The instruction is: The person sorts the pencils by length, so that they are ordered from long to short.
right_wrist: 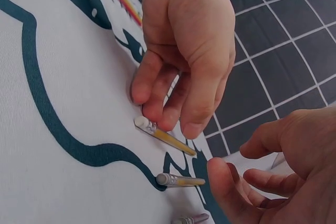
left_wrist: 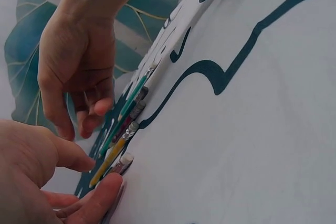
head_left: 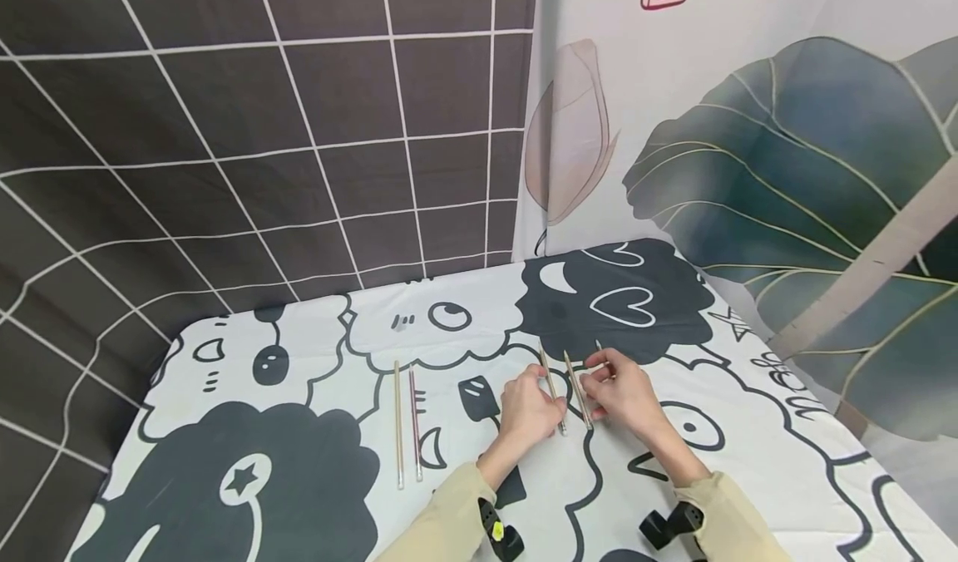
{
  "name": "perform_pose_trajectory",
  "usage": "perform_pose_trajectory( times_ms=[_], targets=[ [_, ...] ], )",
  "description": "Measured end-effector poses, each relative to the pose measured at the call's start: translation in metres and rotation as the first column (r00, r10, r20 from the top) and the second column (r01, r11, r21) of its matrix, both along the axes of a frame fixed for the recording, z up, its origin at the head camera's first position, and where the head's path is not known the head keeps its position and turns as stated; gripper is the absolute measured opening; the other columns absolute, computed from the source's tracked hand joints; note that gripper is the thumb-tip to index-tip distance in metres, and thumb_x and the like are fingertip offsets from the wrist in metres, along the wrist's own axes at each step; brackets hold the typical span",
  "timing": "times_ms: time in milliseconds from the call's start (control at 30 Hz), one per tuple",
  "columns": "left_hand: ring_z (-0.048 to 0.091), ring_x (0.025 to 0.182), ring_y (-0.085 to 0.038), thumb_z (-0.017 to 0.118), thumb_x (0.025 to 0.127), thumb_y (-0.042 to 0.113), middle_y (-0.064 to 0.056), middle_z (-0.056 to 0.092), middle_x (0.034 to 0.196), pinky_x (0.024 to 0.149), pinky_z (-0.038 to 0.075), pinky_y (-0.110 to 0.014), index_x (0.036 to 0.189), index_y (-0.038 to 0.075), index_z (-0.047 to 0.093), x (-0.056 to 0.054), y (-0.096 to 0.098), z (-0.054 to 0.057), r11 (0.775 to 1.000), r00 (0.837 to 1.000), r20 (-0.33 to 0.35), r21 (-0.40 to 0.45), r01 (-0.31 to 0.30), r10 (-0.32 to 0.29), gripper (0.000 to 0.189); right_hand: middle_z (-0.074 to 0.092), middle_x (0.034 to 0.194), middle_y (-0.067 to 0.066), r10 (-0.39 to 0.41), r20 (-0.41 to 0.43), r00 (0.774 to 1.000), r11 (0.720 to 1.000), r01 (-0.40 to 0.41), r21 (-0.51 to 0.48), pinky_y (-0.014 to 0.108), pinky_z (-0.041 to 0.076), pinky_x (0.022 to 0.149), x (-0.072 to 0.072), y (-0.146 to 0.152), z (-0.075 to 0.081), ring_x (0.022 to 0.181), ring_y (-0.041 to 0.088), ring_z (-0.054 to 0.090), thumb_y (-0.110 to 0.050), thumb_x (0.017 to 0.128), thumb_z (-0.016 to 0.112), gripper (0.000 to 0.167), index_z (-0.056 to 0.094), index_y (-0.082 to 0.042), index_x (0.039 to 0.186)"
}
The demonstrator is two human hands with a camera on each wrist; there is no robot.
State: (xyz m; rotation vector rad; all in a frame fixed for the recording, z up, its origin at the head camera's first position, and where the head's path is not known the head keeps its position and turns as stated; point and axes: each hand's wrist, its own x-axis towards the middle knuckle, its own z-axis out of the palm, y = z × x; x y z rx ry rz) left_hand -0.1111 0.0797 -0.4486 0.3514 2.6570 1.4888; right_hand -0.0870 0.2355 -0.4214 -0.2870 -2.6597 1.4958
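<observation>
"Scanning the edges first: dark grid curtain [head_left: 224,105] on the left and far side, leaf-printed hanging [head_left: 748,163] on the right, cartoon-print cloth [head_left: 756,454] under everything. Beige sleeves [head_left: 737,516], a black device [head_left: 659,530] on each wrist."

"Anything in the way?"

"Mostly the fingers. The right hand [head_left: 624,396] covers what lies beneath it; only a pencil tip [head_left: 598,345] shows past its far side (count there uncertain)."

"And the pencils themselves?"

"Slim, straight, lying flat and running near to far, pale erasers at the near ends. Off to the left, well apart from the others, a gold pencil [head_left: 399,425] and a purplish pencil [head_left: 415,425] lie side by side. A green pencil [left_wrist: 133,98] shows below the right hand from the left wrist."

"Where do the hands stand?"

"Left hand [head_left: 524,408]: fingers partly bent, tips at a yellowish pencil [right_wrist: 170,140], thumb over it. Touching, it seems; cannot tell whether it is gripped. Right hand: fingers loosely bent, thumb and forefinger apart, no pencil seen between them."

"Between the two?"

"A middle pencil [head_left: 576,383], right of the yellowish pencil and just beside the right fingertips (tilted slightly, far end leftward)."
</observation>
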Motion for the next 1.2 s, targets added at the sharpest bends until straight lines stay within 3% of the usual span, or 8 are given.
perform_pose_trajectory(
  times_ms=[367, 633, 1200],
  targets=[
    [0.053, 0.044, -0.007, 0.078, 0.072, 0.006, 0.007, 0.054, 0.051, 0.046, 0.044, -0.024, 0.115, -0.007, 0.061, -0.001, 0.005, -0.002, 0.999, 0.999, -0.037, -0.035, -0.029, 0.028, 0.048, 0.061, 0.078, 0.009, -0.003, -0.011, 1.0, 1.0, 0.004, 0.013, 0.029, 0.053, 0.047, 0.001, 0.005, -0.002, 0.049, 0.019, 0.062, 0.001, 0.087, 0.063, 0.025, 0.059, 0.009, 0.111],
    [0.054, 0.056, -0.016, 0.082, 0.068, 0.006, 0.002, 0.054, 0.057, 0.051, 0.046, -0.029, 0.111, -0.008, 0.062, -0.002, 0.008, -0.008, 0.997, 0.996, -0.083, -0.06, -0.043, 0.038, 0.05, 0.062, 0.081, 0.011, -0.023, -0.014, 1.0, 0.999, 0.023, 0.027, 0.03, 0.053, 0.047, 0.002, 0.014, 0.0, 0.051, 0.02, 0.064, 0.001, 0.086, 0.06, 0.027, 0.058, 0.009, 0.112],
    [0.066, 0.068, -0.029, 0.083, 0.065, 0.005, -0.009, 0.066, 0.07, 0.057, 0.051, -0.034, 0.109, -0.007, 0.064, -0.003, 0.012, -0.013, 0.992, 0.984, -0.17, -0.104, -0.072, 0.053, 0.049, 0.063, 0.082, 0.013, -0.061, -0.031, 0.998, 0.984, 0.066, 0.167, 0.024, 0.047, 0.047, 0.003, 0.028, 0.0, 0.05, 0.02, 0.064, 0.0, 0.084, 0.061, 0.029, 0.058, 0.009, 0.111]
  ],
)
